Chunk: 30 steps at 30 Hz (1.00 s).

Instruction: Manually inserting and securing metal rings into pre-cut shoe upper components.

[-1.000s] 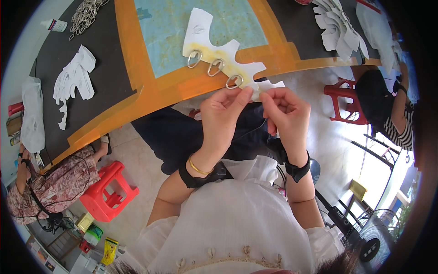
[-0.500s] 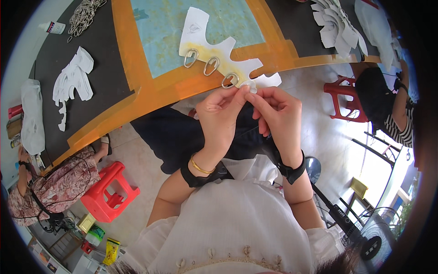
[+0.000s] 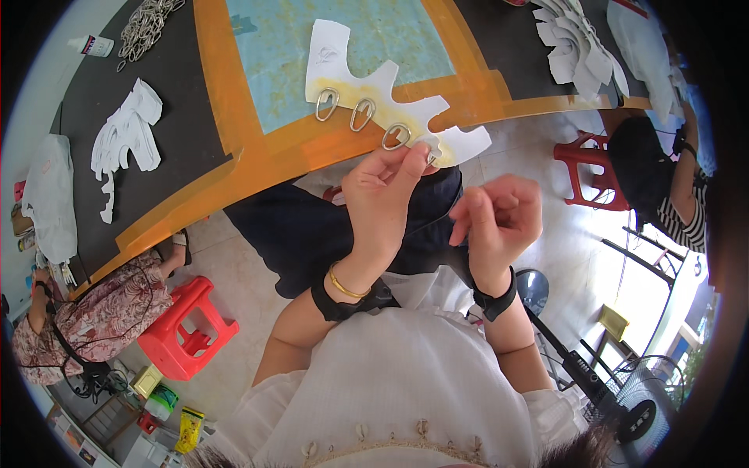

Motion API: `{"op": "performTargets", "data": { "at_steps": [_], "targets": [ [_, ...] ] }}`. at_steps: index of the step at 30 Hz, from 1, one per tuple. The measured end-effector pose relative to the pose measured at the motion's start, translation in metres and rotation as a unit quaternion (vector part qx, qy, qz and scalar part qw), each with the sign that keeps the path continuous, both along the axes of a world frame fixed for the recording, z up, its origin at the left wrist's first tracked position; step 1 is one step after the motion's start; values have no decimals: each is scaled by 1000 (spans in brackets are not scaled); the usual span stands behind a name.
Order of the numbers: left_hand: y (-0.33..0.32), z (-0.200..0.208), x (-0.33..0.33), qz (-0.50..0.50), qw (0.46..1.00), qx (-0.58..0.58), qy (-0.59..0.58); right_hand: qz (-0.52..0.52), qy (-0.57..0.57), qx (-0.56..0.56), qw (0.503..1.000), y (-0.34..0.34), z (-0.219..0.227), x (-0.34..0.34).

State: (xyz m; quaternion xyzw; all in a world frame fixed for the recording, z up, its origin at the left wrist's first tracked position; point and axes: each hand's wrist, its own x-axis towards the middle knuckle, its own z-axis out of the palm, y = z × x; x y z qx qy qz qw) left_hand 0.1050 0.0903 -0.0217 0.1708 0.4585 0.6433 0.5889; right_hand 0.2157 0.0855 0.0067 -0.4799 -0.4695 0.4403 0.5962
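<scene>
My left hand [image 3: 380,195] is closed, thumb and fingertips pinching the lower edge of a white cut-out piece [image 3: 367,74] with scalloped prongs. Yellowish glue-like staining runs along that edge. Three oval metal rings [image 3: 361,115] sit in a row on it, and a small whitish tab shows beside my thumb. The piece reaches over the table's near edge. Apart from it, to the right, my right hand [image 3: 505,222] hovers with loosely bent fingers and nothing visible in them.
The dark table [image 3: 183,101] has orange tape and a light-blue sheet [image 3: 343,47]. On it lie white cut-outs [image 3: 129,129], metal chain [image 3: 148,31], a white bottle [image 3: 94,47] and more cut-outs [image 3: 573,51]. Red stools [image 3: 187,327], a fan [image 3: 636,417] and two people are nearby.
My right hand has let go of the piece and moved down and right. The piece's right end is now uncovered, while my left hand keeps its pinch.
</scene>
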Motion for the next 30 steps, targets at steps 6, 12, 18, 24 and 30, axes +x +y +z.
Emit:
{"op": "performTargets", "data": {
  "at_steps": [6,12,18,24,30],
  "targets": [
    [-4,-7,3,17,998,29,47,111,-40,-239,964,18,9,-3],
    [-5,-12,3,28,995,59,75,115,-53,-271,954,26,11,-7],
    [-3,-3,1,-3,997,33,65,113,-19,-266,957,21,11,-3],
    [-1,-1,1,-24,999,33,-13,80,-121,-213,966,24,13,1],
    [-2,2,1,-3,1000,12,-11,108,-106,-247,957,22,15,3]
  ]
}}
